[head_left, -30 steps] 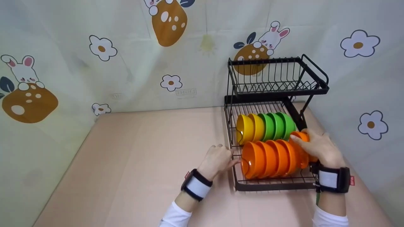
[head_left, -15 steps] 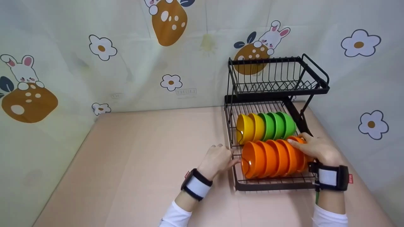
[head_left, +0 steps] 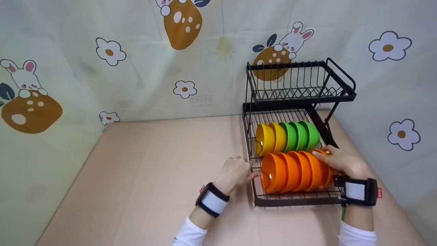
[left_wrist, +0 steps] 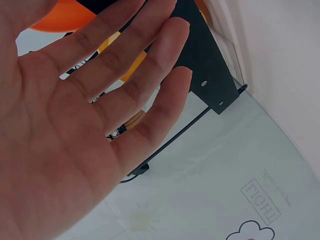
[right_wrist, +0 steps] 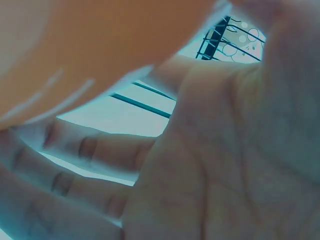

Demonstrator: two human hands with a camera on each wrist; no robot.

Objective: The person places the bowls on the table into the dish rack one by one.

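Observation:
Orange bowls [head_left: 273, 174] stand on edge in a row at the front of a black dish rack [head_left: 297, 202]. My right hand [head_left: 346, 161] grips the rightmost orange bowl [right_wrist: 110, 45], thumb at its upper rim and fingers around its outer side; that bowl sits close against its neighbour. At the rack's left edge is my left hand [head_left: 234, 172], its thumb reaching toward the first orange bowl. In the left wrist view its fingers [left_wrist: 155, 55] extend loosely across the rack's black side plate. Whether they press on the plate cannot be told.
Behind the orange row stand two yellow bowls [head_left: 265, 140] and several green bowls [head_left: 311, 136]. The upper shelf [head_left: 300, 99] of the rack overhangs the back part. A patterned cloth [head_left: 146, 61] hangs behind the pale pink table [head_left: 146, 177].
My right hand has moved the rightmost orange bowl down and left into the row, bringing it upright against the others. Over the last half second it barely shifts. The left hand stays put.

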